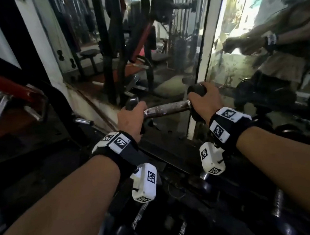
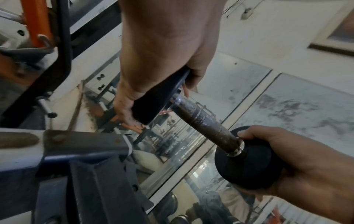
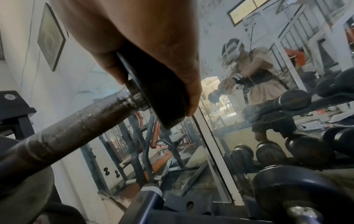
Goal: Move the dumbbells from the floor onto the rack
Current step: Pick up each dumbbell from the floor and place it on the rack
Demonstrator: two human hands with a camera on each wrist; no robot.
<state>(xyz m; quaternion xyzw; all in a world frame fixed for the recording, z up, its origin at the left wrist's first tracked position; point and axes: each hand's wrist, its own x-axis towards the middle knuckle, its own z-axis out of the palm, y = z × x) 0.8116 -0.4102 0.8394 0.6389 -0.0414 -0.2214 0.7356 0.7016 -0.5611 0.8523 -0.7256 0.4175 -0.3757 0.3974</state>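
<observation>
Dumbbell (image 1: 166, 109): held level in the air between both hands, over the dark rack (image 1: 174, 154) and just before the wall mirror (image 1: 141, 50); its rusty bar is bare between the two black end weights.
Left hand (image 1: 130, 118): fingers and thumb curled over the left end weight, gripping it from above.
Right hand (image 1: 205, 101): wrapped over the right end weight, palm on top.
Head view only: both forearms reach forward with white tagged boxes strapped at the wrists; a red and black machine frame (image 1: 8, 85) stands well left of the left hand.
Left wrist view only: the left hand (image 2: 162, 53) clamps a flat dark plate, thumb on one face and fingertips on the other; the bar (image 2: 205, 122) runs down to the round weight in the right hand (image 2: 283, 163), thumb hooked over its rim; a blue-grey rack post (image 2: 80, 151) stands just below the left hand.
Right wrist view only: the right hand (image 3: 153, 53) closes round its plate from above; more dumbbells (image 3: 298, 151) lie in a row on the rack below and right of it; the mirror (image 3: 249, 75) reflects a person in a beige top holding the weight.
Floor: hidden under the rack.
</observation>
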